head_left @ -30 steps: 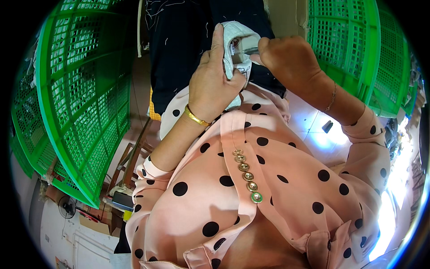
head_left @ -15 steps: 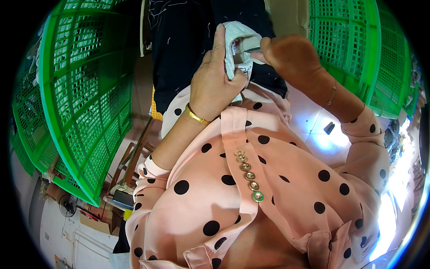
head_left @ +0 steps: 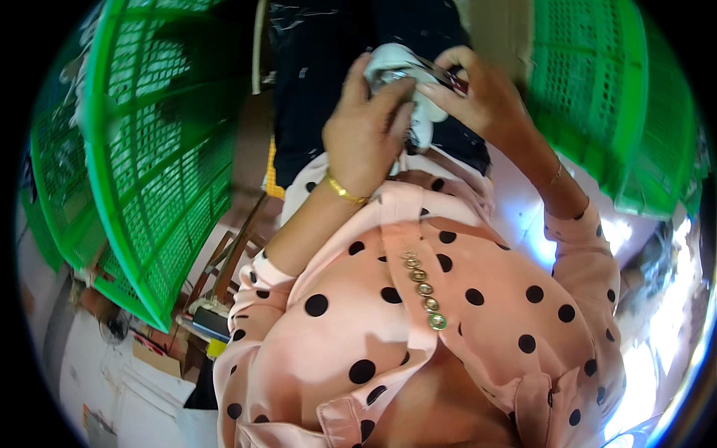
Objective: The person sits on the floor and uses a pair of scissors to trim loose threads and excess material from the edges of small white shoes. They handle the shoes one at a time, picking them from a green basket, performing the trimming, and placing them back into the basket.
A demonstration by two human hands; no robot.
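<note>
Over my lap, my left hand is closed on a white cloth piece, its thumb pressed across the front. The piece looks hollow and curved, somewhat like a shoe upper, with dark marks low on one side. My right hand is closed around a small tool with a dark red handle. A thin metal part of that tool reaches toward the right edge of the cloth piece; whether it touches is blurred. Beneath both hands are dark trousers with pale thread bits on them.
Tall green plastic baskets stand at my left and at my right, close to both arms. A cardboard surface rises beyond my lap on the right. Wooden framing and a small fan are lower left.
My right hand has turned over, bringing the red-handled tool from inside the cloth's opening to its right edge. The left thumb has moved up over the cloth. The whole view has shifted slightly.
</note>
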